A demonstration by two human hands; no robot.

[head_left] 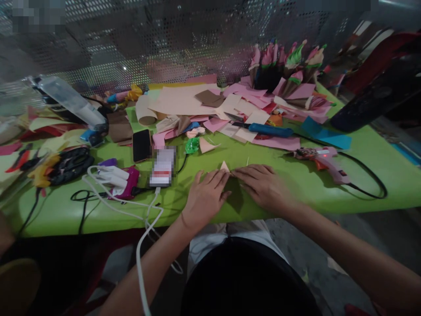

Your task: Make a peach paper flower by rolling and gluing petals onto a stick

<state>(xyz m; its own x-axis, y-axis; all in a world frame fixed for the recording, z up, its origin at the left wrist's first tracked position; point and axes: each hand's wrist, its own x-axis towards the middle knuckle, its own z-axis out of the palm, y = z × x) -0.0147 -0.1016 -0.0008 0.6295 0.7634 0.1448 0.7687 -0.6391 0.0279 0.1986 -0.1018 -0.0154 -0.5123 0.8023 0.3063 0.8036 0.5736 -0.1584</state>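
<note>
Cord [70,164], black, coiled, at the left of the frame, beside a yellow tool [44,170]. Clear container [67,98], tilted, upper left. Magenta adapter [130,186] with white plugs [115,177], left of centre, towards the table's near edge. Dark phone [141,145], lying flat above the adapter. Second phone [162,169], screen lit and blurred out, white cable [151,228] trailing from its lower end to the bottom of the frame. Green piece [192,145] and curled pale scrap [208,145], just above centre.

Left hand [206,192], centre of the frame: palm down, fingers nearly straight and close together, fingertips over the small pale paper [224,166]; pinched or merely pressed, impossible to tell. Paper at centre, on the green table [378,175], as a pointed tip just beyond the left fingertips, towards the upper frame. Visible point aimed up the picture, away from the body; base hidden under fingers, so full long axis uncertain. Left hand the nearer, by overlap.

Right hand [265,186], right of centre: palm down, fingers extended leftwards, tips just right of the paper; slightly blurred, hold not discernible.

Blue-handled cutter [271,130], above the right hand, among pink and cream sheets. Paper cones [296,79], upper right. Pink glue gun [329,161], right of the frame, red light showing.
</note>
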